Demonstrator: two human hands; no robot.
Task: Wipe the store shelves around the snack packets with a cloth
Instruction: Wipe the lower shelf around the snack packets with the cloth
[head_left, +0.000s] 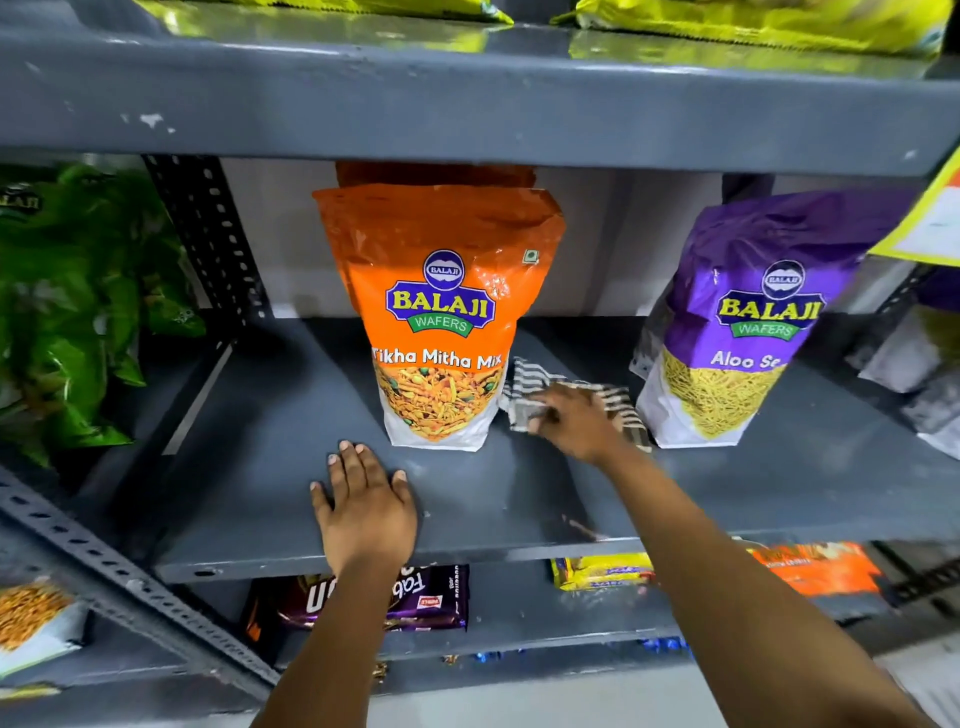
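Right hand (574, 423) presses down on a striped cloth (535, 382), fingers curled over its bunched middle; the cloth lies on the grey shelf (260, 441), partly under the hand, extending past it on the far side. Left hand (363, 501) lies flat on the same shelf near its front edge, fingers spread, holding nothing, well apart from the cloth.

The cloth sits between two upright snack packets: one orange packet (441, 312) to its left, touching or just beside it, and one purple packet (748, 322) to its right. A second orange packet stands directly behind the first, with only its top showing. The left hand rests just in front of the orange packet, slightly to its left.

Green packets (78, 312) crowd the left bay; the count cannot be told. On the shelf below lie one dark purple biscuit pack (436, 597), one yellow pack (602, 571) and one orange pack (821, 569).
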